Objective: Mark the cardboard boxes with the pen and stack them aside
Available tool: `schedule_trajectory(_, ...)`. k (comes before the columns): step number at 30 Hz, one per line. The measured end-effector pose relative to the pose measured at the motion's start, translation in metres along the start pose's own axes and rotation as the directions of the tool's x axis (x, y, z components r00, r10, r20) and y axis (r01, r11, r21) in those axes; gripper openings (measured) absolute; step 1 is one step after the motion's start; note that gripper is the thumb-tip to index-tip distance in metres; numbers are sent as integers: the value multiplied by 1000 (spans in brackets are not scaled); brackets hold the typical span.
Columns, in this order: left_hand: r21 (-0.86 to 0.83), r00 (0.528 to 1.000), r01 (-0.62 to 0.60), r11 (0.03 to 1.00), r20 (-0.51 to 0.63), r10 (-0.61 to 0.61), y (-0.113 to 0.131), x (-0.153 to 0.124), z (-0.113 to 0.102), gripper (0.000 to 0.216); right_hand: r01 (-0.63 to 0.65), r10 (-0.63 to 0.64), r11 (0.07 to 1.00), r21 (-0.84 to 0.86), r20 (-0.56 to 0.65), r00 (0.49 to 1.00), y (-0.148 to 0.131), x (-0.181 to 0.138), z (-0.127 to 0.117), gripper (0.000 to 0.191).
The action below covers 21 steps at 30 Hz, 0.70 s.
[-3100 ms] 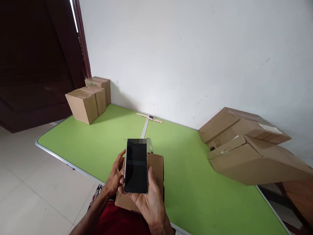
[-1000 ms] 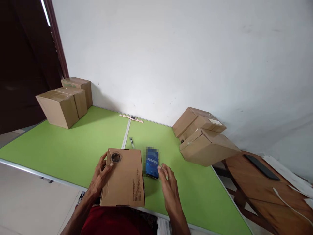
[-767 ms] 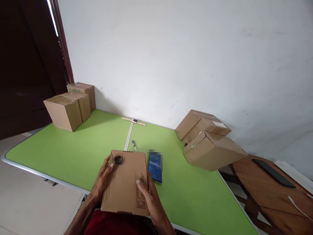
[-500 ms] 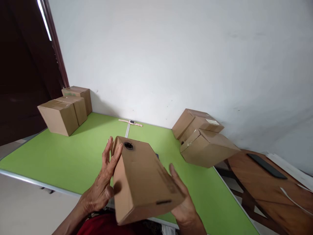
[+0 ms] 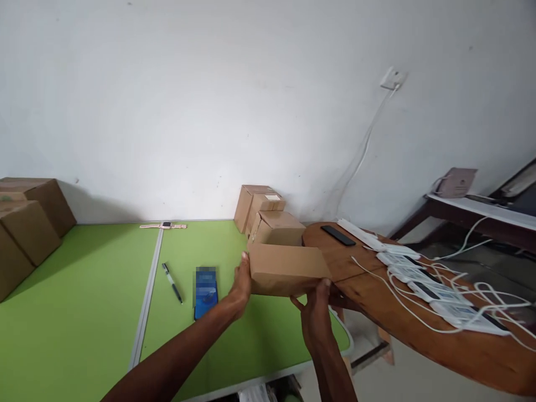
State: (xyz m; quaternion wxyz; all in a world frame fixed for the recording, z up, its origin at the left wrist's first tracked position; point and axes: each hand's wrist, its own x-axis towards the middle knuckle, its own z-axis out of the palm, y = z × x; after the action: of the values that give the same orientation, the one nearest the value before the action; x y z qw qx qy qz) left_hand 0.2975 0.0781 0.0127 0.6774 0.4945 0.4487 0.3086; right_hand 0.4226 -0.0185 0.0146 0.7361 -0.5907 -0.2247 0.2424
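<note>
Between my two hands is a brown cardboard box (image 5: pixel 288 268), held over the right part of the green table (image 5: pixel 100 268). My left hand (image 5: pixel 240 285) presses against its left side, the thumb up along the edge. At the near right corner, my right hand (image 5: pixel 317 312) grips from below, thumb on the near face. Just behind the held box stand more cardboard boxes (image 5: pixel 278 219) against the wall, partly hidden by it. A blue-screened phone (image 5: pixel 205 298) and a pen (image 5: pixel 172 283) lie left of my left hand.
Several boxes (image 5: pixel 31 226) stand at the far left. A watch (image 5: pixel 166 225) lies near the wall. On the right, a wooden table (image 5: pixel 377 293) carries a black slab (image 5: pixel 338 235), power strips (image 5: pixel 444 304) and loose white cables. A wall socket (image 5: pixel 393 79) has a cord plugged in.
The view has swung right. Both hands have carried the box rightward, towards the boxes by the wall, and turned it; the dark hole in it no longer shows. Phone and pen have come into sight.
</note>
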Motion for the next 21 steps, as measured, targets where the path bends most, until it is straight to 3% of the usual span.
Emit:
schedule_trajectory(4,85,991,93,992,-105,-84,-7,35,49,65,-43,42,999,-23,-38,998,25,64,-26,98)
schedule_trajectory(8,147,972,125,981,-214,-92,-7,63,75,43,-59,58,998,-34,-43,997,41,103,-32,98)
schedule_trajectory(13,168,948,158,973,-300,-102,0,89,77,40,-109,108,990,-88,-8,994,63,130,-20,105)
schedule_trajectory(17,150,949,169,974,-290,-120,5,97,70,38,-149,147,979,-137,-30,989,71,141,-14,108)
schedule_trajectory(19,136,957,163,977,-261,-124,7,97,70,38,-149,145,976,-158,-41,989,67,142,-16,102)
schedule_trajectory(21,111,967,150,982,-225,-123,11,94,72,39,-123,120,974,-188,-29,992,58,137,-16,85)
